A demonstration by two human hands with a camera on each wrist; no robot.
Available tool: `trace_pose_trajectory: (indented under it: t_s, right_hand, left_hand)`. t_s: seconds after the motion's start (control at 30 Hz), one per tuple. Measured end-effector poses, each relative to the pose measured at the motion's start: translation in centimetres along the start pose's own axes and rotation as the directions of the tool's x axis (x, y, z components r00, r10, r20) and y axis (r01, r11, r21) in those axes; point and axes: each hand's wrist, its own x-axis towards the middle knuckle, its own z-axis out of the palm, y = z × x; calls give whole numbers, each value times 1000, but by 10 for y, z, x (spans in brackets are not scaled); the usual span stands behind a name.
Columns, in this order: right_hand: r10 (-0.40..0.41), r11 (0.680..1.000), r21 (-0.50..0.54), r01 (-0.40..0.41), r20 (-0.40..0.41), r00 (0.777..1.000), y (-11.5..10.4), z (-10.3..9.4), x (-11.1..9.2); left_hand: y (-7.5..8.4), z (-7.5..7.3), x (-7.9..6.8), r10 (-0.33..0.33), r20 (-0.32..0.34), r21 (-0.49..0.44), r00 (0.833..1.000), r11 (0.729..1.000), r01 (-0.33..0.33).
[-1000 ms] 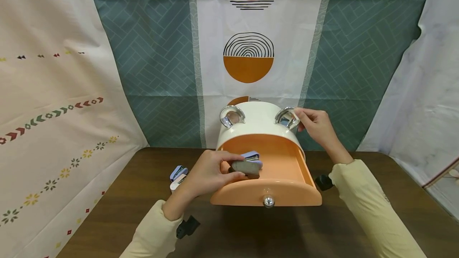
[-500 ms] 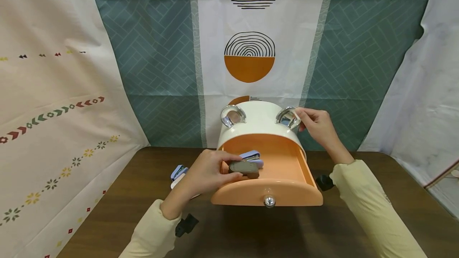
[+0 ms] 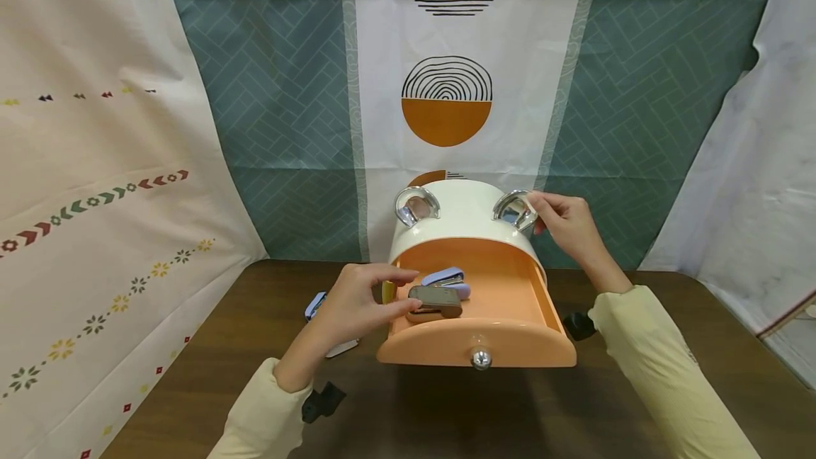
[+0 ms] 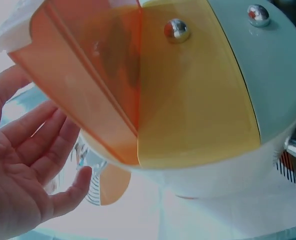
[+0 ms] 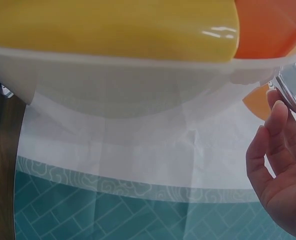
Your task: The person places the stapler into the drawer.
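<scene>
A grey stapler [image 3: 435, 301] lies in the pulled-out orange drawer [image 3: 503, 296] of a white rounded drawer unit [image 3: 468, 214]. Behind it in the same drawer is a lavender stapler [image 3: 449, 278]. My left hand [image 3: 357, 299] is spread at the drawer's left side, with the thumb tip by the grey stapler; whether it touches is unclear. In the left wrist view, the left hand's fingers [image 4: 43, 142] are apart and hold nothing. My right hand [image 3: 567, 225] pinches the silver ring [image 3: 513, 210] on the unit's right top; the right wrist view shows fingertips at that ring.
Left of the unit on the brown table [image 3: 255, 324] lie a blue stapler [image 3: 314, 305] and a white object [image 3: 343, 348], both partly hidden by the left hand. The left wrist view shows yellow [image 4: 193, 100] and green [image 4: 273, 75] drawer fronts with silver knobs. A patterned cloth [image 3: 446, 34] hangs behind.
My left hand has let go of the grey stapler and drawn back slightly left, its fingers wider apart. The stapler stays in the drawer. My right hand keeps its place on the ring.
</scene>
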Motion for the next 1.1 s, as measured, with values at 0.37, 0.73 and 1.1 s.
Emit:
trace_pose_trajectory:
  t_s: [0.37,0.73,1.1]
  right_hand:
    - [-2,1000,14,2,-7,1000,0,1,1]
    - [7,1000,5,-7,-10,1000,2,0,1]
    - [5,1000,6,-5,-1,1000,1,1,0]
  left_hand:
    - [-24,-14,-24,-153,-96,-117,984,983,141]
    - [-65,-11,-55,-359,-49,-173,932,922,346]
    - [-121,-2,-78,-530,44,-93,847,842,532]
